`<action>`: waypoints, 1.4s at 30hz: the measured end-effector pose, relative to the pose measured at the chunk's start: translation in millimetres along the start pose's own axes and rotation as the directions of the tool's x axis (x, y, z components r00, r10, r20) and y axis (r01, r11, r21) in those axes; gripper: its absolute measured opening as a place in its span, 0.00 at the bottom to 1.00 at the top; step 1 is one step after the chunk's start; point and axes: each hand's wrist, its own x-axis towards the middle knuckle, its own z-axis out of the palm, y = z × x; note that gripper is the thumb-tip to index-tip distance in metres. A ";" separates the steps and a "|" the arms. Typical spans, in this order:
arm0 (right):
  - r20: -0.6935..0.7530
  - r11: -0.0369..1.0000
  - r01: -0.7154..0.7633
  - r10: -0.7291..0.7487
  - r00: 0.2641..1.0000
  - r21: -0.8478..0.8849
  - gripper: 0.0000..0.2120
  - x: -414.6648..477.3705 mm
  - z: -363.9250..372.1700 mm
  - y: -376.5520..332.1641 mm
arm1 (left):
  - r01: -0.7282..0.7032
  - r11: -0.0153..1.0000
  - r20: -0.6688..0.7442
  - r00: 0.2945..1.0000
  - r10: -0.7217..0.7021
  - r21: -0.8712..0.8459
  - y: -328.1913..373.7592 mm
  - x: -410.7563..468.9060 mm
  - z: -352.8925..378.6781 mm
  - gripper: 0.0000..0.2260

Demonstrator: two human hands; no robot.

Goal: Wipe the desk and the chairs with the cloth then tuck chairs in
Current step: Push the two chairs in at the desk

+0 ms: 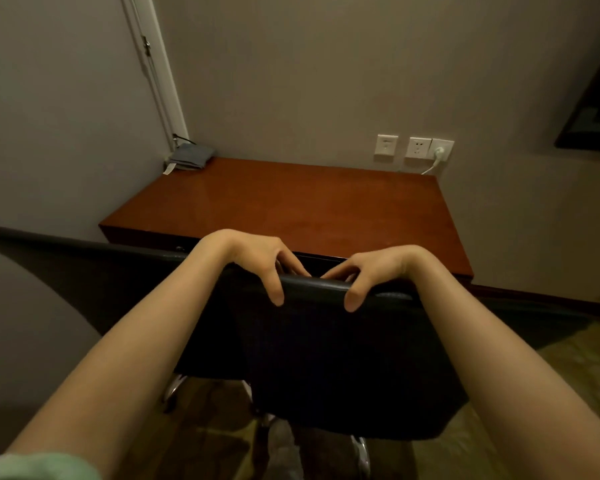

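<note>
Chair (pixel 326 358): one, black, standing just in front of the single reddish-brown desk (pixel 291 209), its back towards the person. Two hands grip the top edge of the back. The left hand (pixel 257 261) and the right hand (pixel 378 271) sit close together, each with its thumb on the near side and its fingers curled over the far side. One folded grey cloth (pixel 189 155) lies on the desk's far left corner. Three wall sockets (pixel 386 147) are above the desk, and one holds a white plug (pixel 439 152).
</note>
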 end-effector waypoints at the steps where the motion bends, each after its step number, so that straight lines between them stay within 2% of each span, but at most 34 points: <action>1: -0.011 1.000 0.003 -0.003 1.000 -0.003 0.49 2.7 -2.0 -2.7 | 0.012 1.000 -0.015 1.000 -0.012 -0.016 -2.9 -0.7 -1.4 0.23; 7: -0.087 0.999 -0.018 0.014 0.996 -0.038 0.48 19.6 -1.2 -20.2 | 0.060 0.983 -0.175 0.980 -0.091 -0.172 -33.0 -16.9 4.1 0.20; 11: -0.098 0.999 -0.038 0.036 0.995 -0.027 0.48 20.9 3.7 -24.0 | 0.064 0.983 -0.181 0.979 -0.095 -0.170 -40.5 -22.1 9.9 0.21; 13: -0.099 0.998 -0.050 0.046 0.994 -0.039 0.49 21.2 8.0 -23.4 | 0.011 0.970 -0.204 0.977 -0.062 -0.243 -45.6 -22.2 13.5 0.17; 14: -0.101 0.998 -0.054 0.050 0.994 -0.039 0.50 21.7 10.0 -22.9 | -0.040 0.948 -0.275 0.960 -0.052 -0.316 -48.7 -21.2 15.7 0.13; 16: -0.114 0.998 -0.064 0.062 0.992 -0.018 0.51 21.8 13.2 -21.8 | -0.075 0.931 -0.492 0.862 -0.119 -0.356 -55.8 -16.7 18.1 0.14; 18: -0.116 0.998 -0.068 0.067 0.991 -0.003 0.52 21.6 14.2 -22.4 | 0.053 0.960 -0.587 0.782 -0.210 -0.274 -63.0 -12.5 18.7 0.15; 22: -0.120 0.996 -0.094 0.093 0.988 -0.004 0.52 20.2 15.2 -21.1 | 0.340 0.896 -0.474 0.763 -0.440 -0.284 -71.4 -13.7 15.3 0.18; 24: -0.123 0.995 -0.104 0.102 0.987 -0.004 0.51 20.0 15.3 -19.6 | 0.412 0.867 -0.465 0.732 -0.498 -0.279 -71.6 -19.1 14.9 0.20; 29: -0.124 0.992 -0.127 0.124 0.985 -0.014 0.52 13.5 18.7 -23.6 | 0.480 0.846 -0.492 0.693 -0.528 -0.232 -76.5 -32.0 21.1 0.20; 32: -0.125 0.990 -0.138 0.135 0.983 -0.014 0.53 7.8 19.4 -25.2 | 0.523 0.832 -0.476 0.694 -0.541 -0.183 -85.6 -43.2 22.9 0.16; 34: -0.114 0.990 -0.137 0.132 0.985 -0.033 0.53 6.0 18.5 -23.9 | 0.551 0.821 -0.457 0.699 -0.550 -0.146 -89.6 -49.1 23.6 0.18; 39: -0.116 0.991 -0.122 0.115 0.987 -0.049 0.53 1.5 15.5 -17.4 | 0.473 0.858 -0.455 0.730 -0.510 -0.202 -98.6 -51.3 33.0 0.16; 42: -0.135 0.995 -0.099 0.094 0.986 -0.032 0.53 4.5 16.9 -14.5 | 0.490 0.870 -0.514 0.736 -0.441 -0.044 -108.9 -64.4 29.5 0.12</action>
